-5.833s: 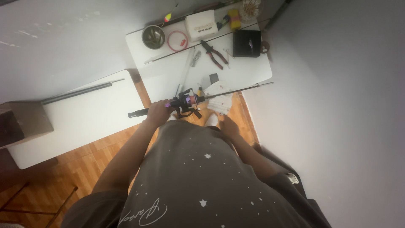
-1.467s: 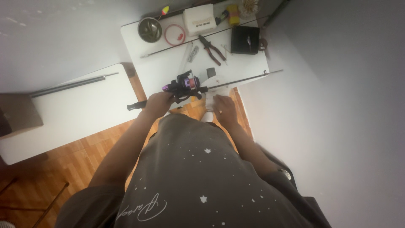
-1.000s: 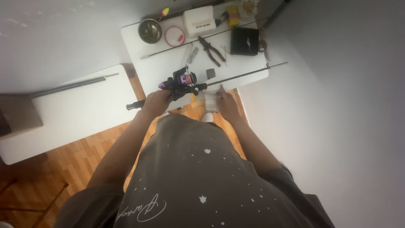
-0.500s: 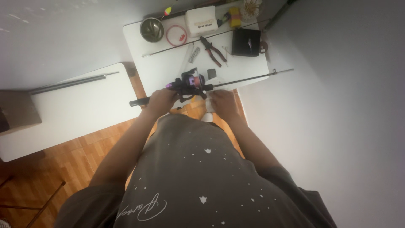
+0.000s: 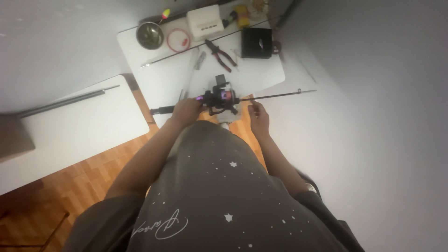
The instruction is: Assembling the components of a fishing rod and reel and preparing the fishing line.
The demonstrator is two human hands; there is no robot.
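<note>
**Two hands at one fishing rod, over the near edge of a small white table**

One fishing rod (image 5: 270, 96) lies level across the near edge of the white table (image 5: 163, 79), its thin tip reaching out past the table's right edge and its dark butt pointing left. One reel (image 5: 221, 97), black with purple parts, sits on the rod just right of the left hand.

The left hand (image 5: 186, 111) is closed around the rod's grip, fingers wrapped over it beside the reel. The right hand (image 5: 258, 116) hangs just below the rod shaft, right of the reel, loosely curled with the fingers narrowly parted; whether a fingertip touches the shaft or a line cannot be told, and it holds nothing that can be made out.

On the table: one round metal bowl (image 5: 150, 34) at the far left corner; one red ring (image 5: 177, 39) beside it; one white box (image 5: 204, 22) at the far edge; one pair of red-handled pliers (image 5: 221, 52) near the middle; one black square case (image 5: 256, 42) toward the right edge; one thin rod piece (image 5: 186, 50) lying slantwise across the far half.

A second, larger white table (image 5: 84, 123) stands to the left, with one grey tube (image 5: 65, 101) along its far edge.
</note>
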